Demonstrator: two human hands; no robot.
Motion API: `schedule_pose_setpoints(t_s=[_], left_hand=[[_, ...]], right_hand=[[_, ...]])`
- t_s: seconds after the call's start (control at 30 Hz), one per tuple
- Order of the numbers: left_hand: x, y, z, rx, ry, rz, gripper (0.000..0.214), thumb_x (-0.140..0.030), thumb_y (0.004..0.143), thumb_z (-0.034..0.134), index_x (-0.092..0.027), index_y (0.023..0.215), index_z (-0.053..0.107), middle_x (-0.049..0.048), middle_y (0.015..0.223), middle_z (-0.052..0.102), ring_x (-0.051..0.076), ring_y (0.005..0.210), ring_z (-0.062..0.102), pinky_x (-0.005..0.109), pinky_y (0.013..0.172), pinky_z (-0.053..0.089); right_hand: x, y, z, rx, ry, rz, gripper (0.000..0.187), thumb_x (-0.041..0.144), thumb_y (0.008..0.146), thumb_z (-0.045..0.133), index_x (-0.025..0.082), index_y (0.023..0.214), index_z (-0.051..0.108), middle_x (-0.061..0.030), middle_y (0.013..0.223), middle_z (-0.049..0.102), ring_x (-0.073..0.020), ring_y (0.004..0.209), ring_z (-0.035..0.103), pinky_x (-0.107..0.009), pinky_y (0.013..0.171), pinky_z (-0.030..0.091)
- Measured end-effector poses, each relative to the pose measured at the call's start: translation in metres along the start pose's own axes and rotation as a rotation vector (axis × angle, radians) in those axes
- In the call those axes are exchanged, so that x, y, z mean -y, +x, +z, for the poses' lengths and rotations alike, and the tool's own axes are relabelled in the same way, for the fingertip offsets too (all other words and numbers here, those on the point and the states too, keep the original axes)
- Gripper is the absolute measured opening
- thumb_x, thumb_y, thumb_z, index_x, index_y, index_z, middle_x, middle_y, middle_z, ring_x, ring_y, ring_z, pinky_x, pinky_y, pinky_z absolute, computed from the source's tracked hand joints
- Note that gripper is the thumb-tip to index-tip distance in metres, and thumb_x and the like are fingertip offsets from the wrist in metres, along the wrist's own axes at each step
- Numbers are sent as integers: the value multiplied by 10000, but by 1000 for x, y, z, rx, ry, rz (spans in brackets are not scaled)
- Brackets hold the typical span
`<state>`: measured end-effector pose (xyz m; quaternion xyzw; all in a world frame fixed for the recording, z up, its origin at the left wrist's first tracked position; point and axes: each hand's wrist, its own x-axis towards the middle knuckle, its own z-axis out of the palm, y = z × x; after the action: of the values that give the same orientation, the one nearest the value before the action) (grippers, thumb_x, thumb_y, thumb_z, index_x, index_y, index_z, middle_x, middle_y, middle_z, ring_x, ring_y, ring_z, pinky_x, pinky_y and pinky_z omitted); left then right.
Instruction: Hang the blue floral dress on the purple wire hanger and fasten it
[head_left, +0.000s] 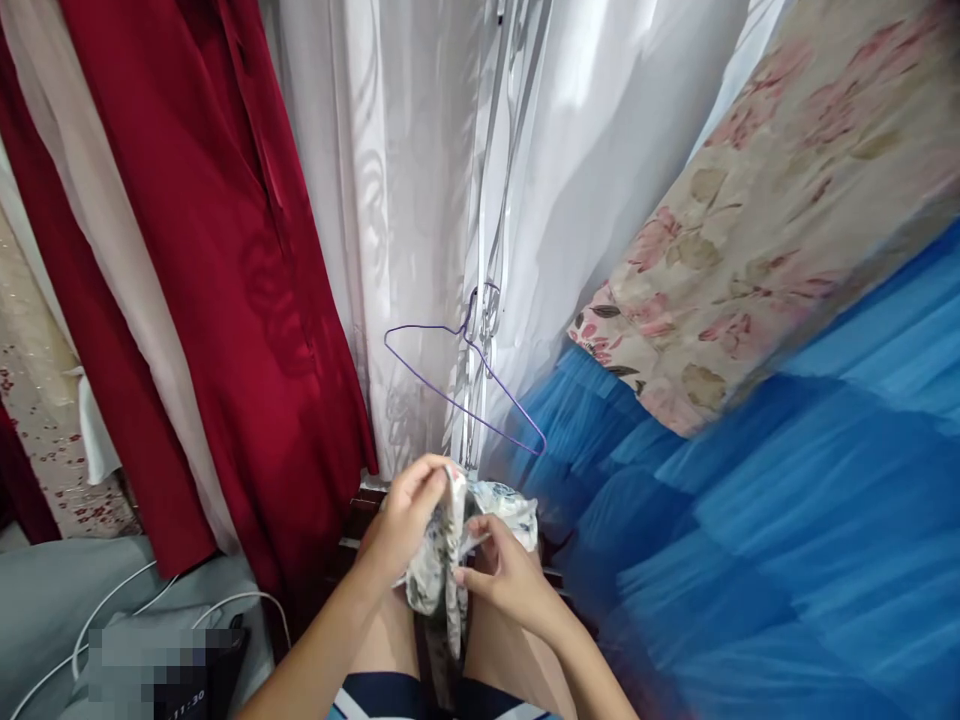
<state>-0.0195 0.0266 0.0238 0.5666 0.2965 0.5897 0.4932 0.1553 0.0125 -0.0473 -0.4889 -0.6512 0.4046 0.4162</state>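
Both my hands hold a small white cloth with a dark floral print [442,550] over my lap. My left hand [401,520] pinches its upper edge with fingers closed. My right hand [506,575] grips the cloth's right side, fingers curled on it. The cloth hangs down between my knees. A thin purple wire hanger [465,385] hangs just above my hands, in front of a white curtain [405,200].
A dark red garment [225,250] and pale fabrics hang at the left. A bed with a blue ruffled cover [787,540] and a floral sheet [780,220] fills the right. White cables [112,610] and a dark device lie at lower left on grey fabric.
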Motion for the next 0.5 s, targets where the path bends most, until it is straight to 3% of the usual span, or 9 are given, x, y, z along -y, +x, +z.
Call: schedule_pose_setpoints(t_s=[0.07,0.13,0.2,0.23,0.3,0.37,0.43,0.5], left_hand=[[-11,-11,14,129,165,81,226,-349,962,526,-177,906,661,56,912,627,191,910,588,289,833,456],[-16,-19,23,234,286,138,204,-312,964,523,-192,916,681,68,939,634,212,984,583,322,910,440],[-15,-21,23,239,327,143,158,-287,949,550,-222,1042,661,67,992,641,214,1036,579,347,979,413],[-13,-22,20,221,314,125,233,-284,932,583,-241,1159,610,67,1036,640,215,1071,574,361,1016,395],[-5,-24,8,224,236,53,527,-302,881,659,-268,1359,438,77,1152,621,219,1138,561,385,1063,371],[7,-33,-7,366,174,-82,620,-361,850,691,-255,1388,402,85,1204,611,230,1153,560,389,1054,390],[23,-51,-22,545,196,-255,494,-445,835,685,-207,1248,555,76,1130,646,232,1069,592,354,974,452],[40,-72,-35,631,326,-394,418,-512,789,706,-168,1024,666,48,942,678,212,914,612,297,848,497]], right_hand=[[25,-4,4,59,36,-88,584,261,649,794,215,1205,621,-70,1119,659,-276,1040,597,-387,917,472],[47,-9,5,148,141,-92,501,270,763,717,226,1250,606,-79,1165,651,-286,1105,581,-414,964,460],[62,-16,5,200,250,-16,381,301,844,646,224,1217,635,-80,1149,665,-287,1116,582,-428,987,452],[66,-20,3,208,299,38,353,329,861,635,220,1196,647,-81,1144,672,-290,1118,584,-434,999,447],[69,-28,-2,209,375,137,346,393,865,649,209,1158,663,-81,1138,683,-292,1105,596,-440,1017,440],[70,-36,-11,217,411,219,341,439,857,671,201,1101,679,-79,1103,699,-286,1064,620,-437,1020,442],[70,-41,-24,226,423,271,313,444,848,691,197,1040,690,-72,1051,713,-277,1017,640,-431,1011,453],[70,-44,-38,222,428,311,290,428,840,704,195,1013,696,-67,1012,721,-271,974,652,-427,985,474]])
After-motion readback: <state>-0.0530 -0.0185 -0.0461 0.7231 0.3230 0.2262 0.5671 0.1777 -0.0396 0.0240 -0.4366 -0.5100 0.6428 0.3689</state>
